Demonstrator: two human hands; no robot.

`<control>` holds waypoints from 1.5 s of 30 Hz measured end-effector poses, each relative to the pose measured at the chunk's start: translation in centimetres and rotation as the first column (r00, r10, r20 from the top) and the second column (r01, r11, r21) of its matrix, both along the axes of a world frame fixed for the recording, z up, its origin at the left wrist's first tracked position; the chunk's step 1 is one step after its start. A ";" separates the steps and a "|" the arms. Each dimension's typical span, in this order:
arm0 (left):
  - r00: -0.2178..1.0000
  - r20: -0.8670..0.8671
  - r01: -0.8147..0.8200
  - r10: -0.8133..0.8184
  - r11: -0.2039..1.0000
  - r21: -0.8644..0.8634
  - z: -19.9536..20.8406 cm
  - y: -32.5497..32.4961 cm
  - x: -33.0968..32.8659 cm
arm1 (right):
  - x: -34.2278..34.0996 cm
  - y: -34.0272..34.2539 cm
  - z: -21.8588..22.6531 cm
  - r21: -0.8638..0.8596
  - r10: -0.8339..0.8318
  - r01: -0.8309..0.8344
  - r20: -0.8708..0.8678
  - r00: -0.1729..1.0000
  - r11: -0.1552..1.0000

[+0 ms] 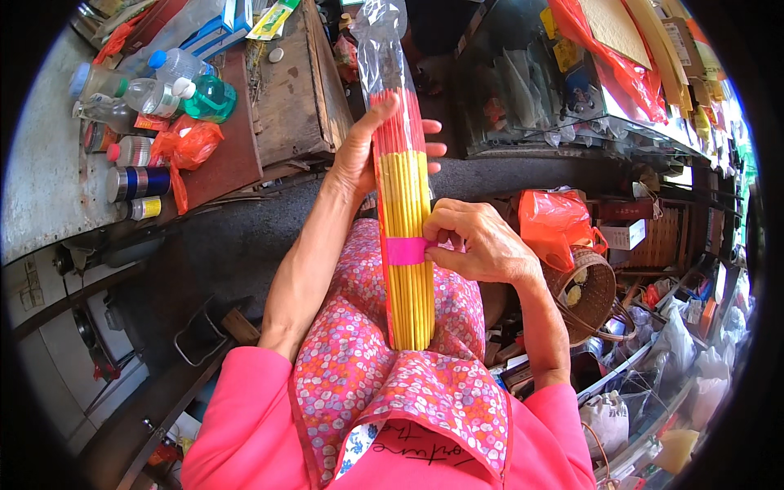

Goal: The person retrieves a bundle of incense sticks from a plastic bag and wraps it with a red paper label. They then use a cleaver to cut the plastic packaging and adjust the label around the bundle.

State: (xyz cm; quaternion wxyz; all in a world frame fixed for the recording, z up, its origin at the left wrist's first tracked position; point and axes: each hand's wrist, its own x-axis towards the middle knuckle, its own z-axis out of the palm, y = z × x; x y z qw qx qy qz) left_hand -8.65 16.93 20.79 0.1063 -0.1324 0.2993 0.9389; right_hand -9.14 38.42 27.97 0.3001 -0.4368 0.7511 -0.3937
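Observation:
A long bundle of incense sticks [406,192], yellow with red upper ends, rests upright along my lap. Around its red part and beyond is a clear plastic sleeve [382,49], crumpled at the top. My left hand [357,155] wraps the bundle from behind near the red ends, thumb in front and fingertips showing at the right side. A bright pink band [404,251] crosses the yellow sticks lower down. Thumb and forefinger of my right hand [482,241] pinch that band's right end at the bundle's edge. A floral apron [343,343] covers my lap.
Several plastic bottles [155,96] and a red plastic bag [192,147] stand on the left tabletop [41,163]. Ahead is a worn wooden box [298,90]. At right, a glass case [523,106], another red bag [555,224] and a wicker basket [584,298] sit among clutter.

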 end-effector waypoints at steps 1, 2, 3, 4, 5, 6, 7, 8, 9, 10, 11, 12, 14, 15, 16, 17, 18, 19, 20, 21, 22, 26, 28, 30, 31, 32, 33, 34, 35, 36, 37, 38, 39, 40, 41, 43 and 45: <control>1.000 0.008 0.019 -0.019 0.999 -0.043 0.0 0.1 0.4 | 0.0 0.0 -0.1 0.014 -0.028 0.027 0.034 0.999 1.000; 0.999 0.053 -0.001 0.001 1.000 -0.009 0.1 0.6 0.7 | 0.0 0.0 -0.1 0.029 -0.056 0.054 0.068 0.996 0.998; 0.997 0.072 -0.022 0.024 0.999 -0.038 -0.4 0.8 0.9 | 0.0 -0.1 -0.1 0.044 -0.078 0.074 0.101 0.992 0.996; 0.995 0.091 -0.042 0.048 0.997 -0.068 -1.3 1.0 1.2 | 0.2 0.0 -0.1 0.038 -0.102 0.100 0.057 0.993 0.994; 0.991 0.109 -0.061 0.072 0.993 -0.098 -1.8 1.2 1.5 | 0.6 0.1 0.1 0.032 -0.127 0.126 0.013 0.992 0.991; 0.988 0.097 -0.107 0.117 0.989 -0.101 -1.4 1.5 1.5 | 0.9 0.2 0.1 0.024 -0.154 0.154 -0.030 0.988 0.988; 0.989 0.100 -0.101 0.112 0.990 -0.101 -1.2 1.4 1.5 | 1.0 0.2 0.2 0.031 -0.161 0.161 -0.019 0.987 0.986; 0.989 0.103 -0.095 0.105 0.990 -0.102 -1.0 1.3 1.5 | 1.0 0.1 0.4 0.039 -0.168 0.168 -0.009 0.986 0.985; 0.990 0.105 -0.088 0.099 0.991 -0.104 -0.8 1.2 1.5 | 1.1 0.0 0.6 0.044 -0.176 0.176 0.001 0.984 0.983; 0.991 0.097 -0.086 0.094 0.993 -0.087 -0.6 1.1 1.5 | 1.2 0.0 0.9 0.038 -0.193 0.194 -0.026 0.981 0.980; 0.992 0.089 -0.082 0.088 0.994 -0.071 -0.5 1.1 1.5 | 1.4 -0.1 1.1 0.032 -0.211 0.213 -0.054 0.976 0.977; 0.993 0.080 -0.077 0.081 0.996 -0.054 -0.4 1.0 1.3 | 1.5 -0.2 1.5 0.024 -0.230 0.232 -0.083 0.970 0.972; 0.986 0.129 -0.084 0.105 0.984 -0.160 -1.0 0.7 1.2 | 1.8 -0.7 3.5 0.115 -0.253 0.263 -0.096 0.963 0.958; 0.982 0.154 -0.077 0.110 0.975 -0.207 -1.2 0.7 1.2 | 2.4 -0.9 4.5 0.165 -0.271 0.285 -0.104 0.957 0.944; 0.975 0.154 -0.119 0.160 0.962 -0.247 -0.9 1.1 0.9 | 3.3 -1.3 5.0 0.131 -0.298 0.305 -0.065 0.952 0.943; 0.974 0.152 -0.126 0.168 0.959 -0.253 -0.8 1.2 0.8 | 4.2 -2.1 5.1 0.032 -0.313 0.316 -0.089 0.946 0.948; 0.973 0.148 -0.132 0.175 0.957 -0.258 -0.6 1.4 0.7 | 5.4 -2.6 4.7 0.035 -0.175 0.183 -0.155 0.972 0.983; 0.973 0.146 -0.135 0.178 0.955 -0.263 -0.5 1.6 0.5 | 6.5 -3.4 4.7 0.091 -0.032 0.057 -0.257 0.966 0.994; 0.977 0.149 -0.115 0.153 0.965 -0.238 -0.6 1.6 0.3 | 7.6 -4.3 4.8 0.143 0.109 -0.062 -0.348 0.931 0.988; 0.979 0.152 -0.099 0.134 0.971 -0.216 -0.8 1.5 0.2 | 8.2 -4.9 4.3 0.045 0.126 -0.119 -0.233 0.964 0.992; 0.982 0.153 -0.082 0.112 0.978 -0.193 -1.1 1.3 0.1 | 8.7 -5.5 4.0 -0.052 0.158 -0.165 -0.113 0.981 0.985; 0.982 0.156 -0.091 0.102 0.993 -0.077 -1.7 0.1 0.7 | 7.3 -3.1 5.5 -0.165 -0.104 0.102 -0.003 0.995 0.981; 0.984 0.130 -0.113 0.120 0.992 -0.061 -1.5 -0.1 0.8 | 6.2 -1.6 5.4 0.024 -0.377 0.383 -0.126 0.917 0.923; 0.986 0.114 -0.118 0.124 0.992 -0.054 -1.4 -0.2 0.8 | 5.7 -0.2 3.7 0.129 -0.446 0.477 -0.208 0.870 0.870; 0.987 0.110 -0.111 0.116 0.992 -0.055 -1.3 -0.1 0.7 | 6.2 0.4 2.5 0.194 -0.439 0.471 -0.189 0.879 0.860; 0.988 0.107 -0.104 0.110 0.993 -0.057 -1.3 -0.1 0.6 | 6.5 0.5 2.4 0.297 -0.439 0.430 -0.040 0.898 0.853; 0.990 0.110 -0.082 0.087 0.996 -0.047 -1.4 -0.3 0.6 | 7.2 0.5 1.9 0.293 -0.448 0.428 0.002 0.894 0.855; 0.992 0.113 -0.060 0.064 0.998 -0.037 -1.7 -0.6 0.6 | 7.2 0.5 1.7 0.351 -0.456 0.399 0.094 0.885 0.847; 0.992 0.116 -0.038 0.041 0.999 -0.027 -1.9 -0.7 0.6 | 7.3 0.4 1.5 0.405 -0.465 0.364 0.185 0.866 0.839; 0.991 0.113 -0.063 0.067 0.997 -0.036 -1.8 -0.5 0.7 | 7.4 0.4 1.2 0.384 -0.492 0.387 0.229 0.840 0.838; 0.990 0.110 -0.089 0.093 0.995 -0.045 -1.5 -0.3 0.8 | 7.7 0.5 0.8 0.363 -0.517 0.411 0.273 0.811 0.836; 0.987 0.107 -0.114 0.120 0.992 -0.054 -1.2 -0.1 0.9 | 8.0 0.5 0.4 0.344 -0.539 0.435 0.317 0.781 0.832; 0.995 0.045 -0.096 0.094 0.993 0.061 -1.0 -0.3 0.9 | 8.1 0.7 0.1 0.317 -0.550 0.455 0.367 0.750 0.832; 0.997 -0.018 -0.071 0.075 0.982 0.173 -0.8 -0.6 0.9 | 8.1 0.9 -0.3 0.291 -0.558 0.476 0.417 0.717 0.830; 0.994 -0.083 -0.038 0.064 0.959 0.282 -0.6 -0.8 0.9 | 8.1 1.0 -0.4 0.265 -0.561 0.497 0.467 0.683 0.826; 0.994 -0.061 -0.076 0.093 0.968 0.241 -0.6 -0.6 0.9 | 7.5 1.1 -0.7 0.188 -0.501 0.514 0.642 0.581 0.837; 0.991 -0.086 -0.076 0.101 0.963 0.259 -1.6 -0.7 1.0 | 7.2 1.0 -1.2 0.113 -0.419 0.546 0.773 0.477 0.830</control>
